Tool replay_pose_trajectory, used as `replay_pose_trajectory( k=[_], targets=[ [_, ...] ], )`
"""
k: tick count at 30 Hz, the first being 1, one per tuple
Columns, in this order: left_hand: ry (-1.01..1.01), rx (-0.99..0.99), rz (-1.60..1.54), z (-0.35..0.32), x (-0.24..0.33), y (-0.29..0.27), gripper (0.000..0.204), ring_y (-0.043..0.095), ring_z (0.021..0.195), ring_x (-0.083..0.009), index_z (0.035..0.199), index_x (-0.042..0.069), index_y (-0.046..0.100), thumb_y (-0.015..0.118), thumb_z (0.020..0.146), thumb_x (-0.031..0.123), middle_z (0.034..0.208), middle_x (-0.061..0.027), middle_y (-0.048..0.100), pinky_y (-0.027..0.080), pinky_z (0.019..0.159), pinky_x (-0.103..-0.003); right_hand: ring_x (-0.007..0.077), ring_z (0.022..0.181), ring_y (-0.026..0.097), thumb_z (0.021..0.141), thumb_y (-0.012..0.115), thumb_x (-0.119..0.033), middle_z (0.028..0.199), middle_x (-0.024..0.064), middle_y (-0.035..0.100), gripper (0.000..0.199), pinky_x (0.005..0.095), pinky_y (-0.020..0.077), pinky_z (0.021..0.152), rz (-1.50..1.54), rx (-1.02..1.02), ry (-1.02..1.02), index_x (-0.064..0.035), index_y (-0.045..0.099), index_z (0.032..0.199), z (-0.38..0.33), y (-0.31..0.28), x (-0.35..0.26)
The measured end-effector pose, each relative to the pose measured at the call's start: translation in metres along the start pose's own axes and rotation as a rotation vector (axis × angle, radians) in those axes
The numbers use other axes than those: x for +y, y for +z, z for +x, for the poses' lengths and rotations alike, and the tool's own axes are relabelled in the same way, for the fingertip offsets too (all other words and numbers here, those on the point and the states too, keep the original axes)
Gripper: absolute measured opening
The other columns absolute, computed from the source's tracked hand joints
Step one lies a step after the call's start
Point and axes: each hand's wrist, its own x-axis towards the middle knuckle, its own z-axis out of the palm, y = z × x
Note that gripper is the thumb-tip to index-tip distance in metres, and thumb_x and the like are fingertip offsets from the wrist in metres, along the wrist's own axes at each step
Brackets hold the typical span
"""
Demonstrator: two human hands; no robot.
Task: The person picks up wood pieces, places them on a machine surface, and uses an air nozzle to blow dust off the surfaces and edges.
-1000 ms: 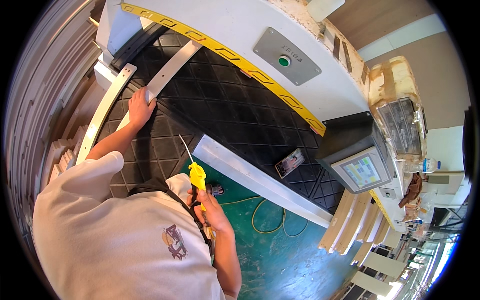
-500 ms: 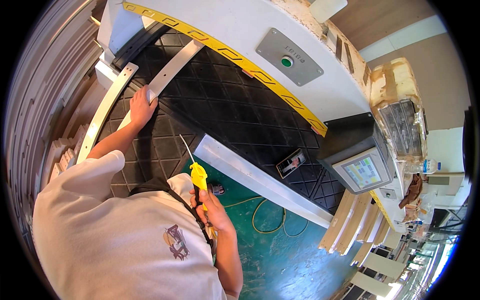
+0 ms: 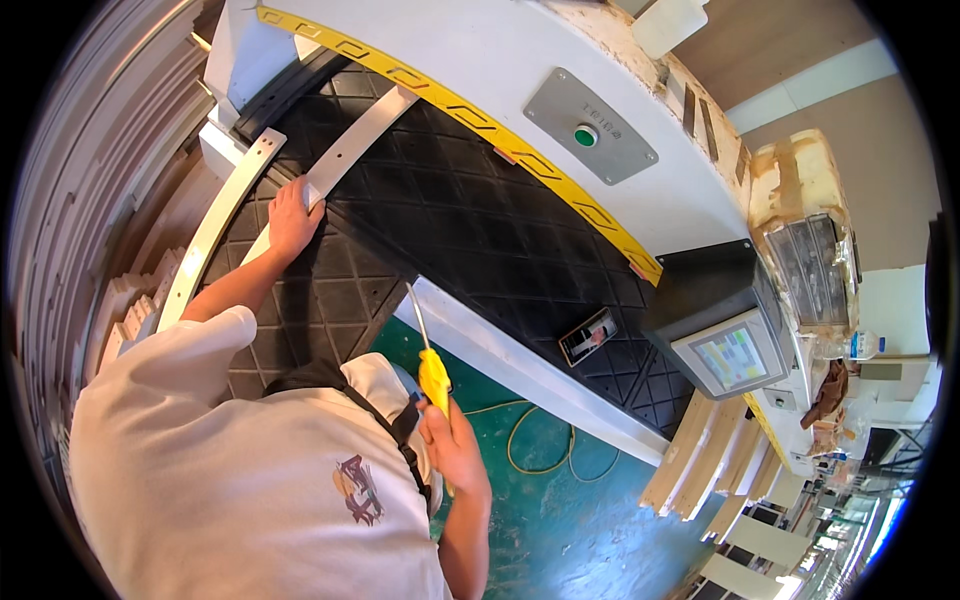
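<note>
My right hand (image 3: 455,448) is closed round a yellow air blow gun (image 3: 434,378) in front of my body. Its thin metal nozzle (image 3: 416,312) points up and away, beside the end of a white metal beam (image 3: 520,355). My left hand (image 3: 293,218) lies over a long white strip (image 3: 352,142) with small holes, fingers curled on it. A small whitish patch (image 3: 312,196) shows by those fingertips; I cannot tell what it is. Left of that hand a second white strip (image 3: 222,222) lies on the black grid-patterned bed (image 3: 440,200).
A phone (image 3: 588,336) lies on the black bed. At the right stand a touchscreen panel (image 3: 730,357) and stacked pale boards (image 3: 705,455). A thin hose (image 3: 512,440) loops over the green floor (image 3: 570,520). A yellow-edged white machine beam (image 3: 480,60) spans the far side.
My right hand has moved the air blow gun slightly right, and its nozzle stands more upright. My left hand stays on the white strip, with the whitish patch now showing beside its fingers.
</note>
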Motion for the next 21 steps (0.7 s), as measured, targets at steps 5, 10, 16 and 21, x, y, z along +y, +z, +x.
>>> replay_pose_trajectory(
  k=[5,10,16,21],
  targets=[
    [-0.036,0.0,0.01,-0.002,-0.005,-0.002,0.068,0.052,0.136,-0.0341,0.147,0.007,0.05,0.074,0.09,0.035,0.142,-0.015,0.061,0.041,0.11,-0.049,0.0363,0.09,0.071,0.107,0.06,-0.041,0.1,0.0201,0.071,0.047,0.0454,0.0525,0.08,-0.576,-0.029,0.027,-0.0025,0.059,0.133,-0.077,-0.026,-0.015],
    [-0.031,0.009,-0.006,-0.001,-0.002,-0.001,0.068,0.052,0.138,-0.0335,0.147,0.006,0.051,0.075,0.09,0.034,0.142,-0.0147,0.061,0.041,0.11,-0.049,0.0267,0.083,0.066,0.107,0.059,-0.035,0.096,0.0149,0.069,0.046,0.0373,0.0515,0.076,-0.569,0.084,0.105,-0.0017,0.06,0.138,-0.161,-0.053,-0.002],
    [-0.034,-0.004,-0.019,0.001,0.002,-0.002,0.068,0.052,0.138,-0.0331,0.146,0.006,0.051,0.075,0.09,0.033,0.142,-0.0143,0.061,0.041,0.11,-0.049,0.0293,0.079,0.062,0.109,0.055,-0.043,0.085,0.0159,0.066,0.046,0.0435,0.0509,0.073,-0.735,0.924,0.242,-0.0018,0.065,0.126,-0.223,-0.068,0.012],
    [-0.051,-0.003,-0.001,0.001,-0.002,0.0,0.068,0.052,0.138,-0.0337,0.146,0.007,0.051,0.076,0.089,0.034,0.141,-0.0153,0.061,0.041,0.11,-0.049,0.027,0.072,0.058,0.108,0.056,-0.044,0.082,0.0128,0.063,0.043,0.0436,0.0487,0.067,-0.793,0.959,0.098,-0.0042,0.066,0.122,-0.238,-0.046,0.009]
  ],
)
